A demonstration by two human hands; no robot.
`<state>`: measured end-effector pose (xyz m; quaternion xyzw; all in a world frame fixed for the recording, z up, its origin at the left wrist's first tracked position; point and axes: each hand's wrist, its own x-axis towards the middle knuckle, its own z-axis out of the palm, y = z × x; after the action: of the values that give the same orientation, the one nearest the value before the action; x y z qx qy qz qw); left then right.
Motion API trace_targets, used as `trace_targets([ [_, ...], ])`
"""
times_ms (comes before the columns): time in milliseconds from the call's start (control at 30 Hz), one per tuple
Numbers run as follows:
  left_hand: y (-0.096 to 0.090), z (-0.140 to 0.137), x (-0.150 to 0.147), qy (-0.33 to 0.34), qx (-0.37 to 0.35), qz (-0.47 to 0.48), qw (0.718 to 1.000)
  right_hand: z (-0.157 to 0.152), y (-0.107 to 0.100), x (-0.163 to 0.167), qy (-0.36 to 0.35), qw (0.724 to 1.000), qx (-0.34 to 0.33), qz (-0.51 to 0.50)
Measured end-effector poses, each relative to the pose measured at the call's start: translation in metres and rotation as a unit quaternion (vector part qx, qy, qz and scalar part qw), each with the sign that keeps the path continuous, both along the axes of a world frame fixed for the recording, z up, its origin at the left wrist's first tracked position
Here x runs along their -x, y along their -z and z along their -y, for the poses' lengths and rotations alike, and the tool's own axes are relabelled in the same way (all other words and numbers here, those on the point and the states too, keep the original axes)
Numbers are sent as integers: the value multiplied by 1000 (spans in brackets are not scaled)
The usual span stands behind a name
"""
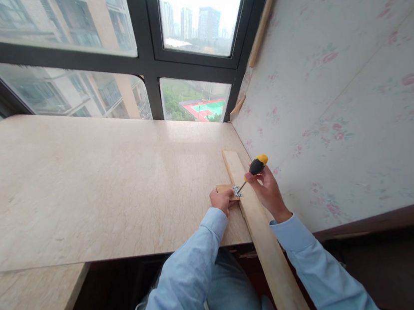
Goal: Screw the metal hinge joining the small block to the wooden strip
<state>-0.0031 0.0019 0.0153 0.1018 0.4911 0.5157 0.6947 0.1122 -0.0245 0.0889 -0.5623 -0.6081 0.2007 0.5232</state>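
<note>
Fingers, right hand [268,190]: clenching the yellow-and-black screwdriver [254,169] — tip touching the small silver metal hinge [237,190].
Left hand [221,201]: pressing the small wooden block [226,191], curled.
Long pale wooden plank [262,238]: lying toward 12 o'clock on the beige marble countertop [83,190].

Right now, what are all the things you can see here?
screwdriver: one, black and yellow handle, held in the right hand, tip at the hinge
hinge: one, silver, where the small block meets the plank
small wooden block: one, light wood, under the left hand
long wooden plank: one, light wood, along the wall, sticking out past the counter edge
counter: one, beige marble, below the windows
windows: several panes, dark frames
wall: one, pale with pink flowers, right
left hand: one, pressing the block
right hand: one, gripping the screwdriver
</note>
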Motion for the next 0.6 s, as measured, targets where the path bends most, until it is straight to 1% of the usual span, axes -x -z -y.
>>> trace_targets([
  [133,2,0,-1,1,-3,-3,1000,1,-4,3,-65,994,21,-83],
  [267,-1,1,-1,-4,-1,-5,1000,3,-7,7,-82,993,13,-89],
  [333,-2,1,-1,-3,2,-4,1000,4,-10,8,-61,996,0,-61],
  [400,-2,1,-1,-2,-1,-2,1000,3,-11,9,-11,1000,-15,-12],
  [500,0,1,0,-4,-8,3,1000,2,-11,6,74,996,-21,47],
  [567,1,1,0,-5,-9,5,1000,2,-9,4,79,996,-10,45],
  [600,1,1,-1,-6,-8,5,1000,2,-9,3,58,998,-2,26],
])
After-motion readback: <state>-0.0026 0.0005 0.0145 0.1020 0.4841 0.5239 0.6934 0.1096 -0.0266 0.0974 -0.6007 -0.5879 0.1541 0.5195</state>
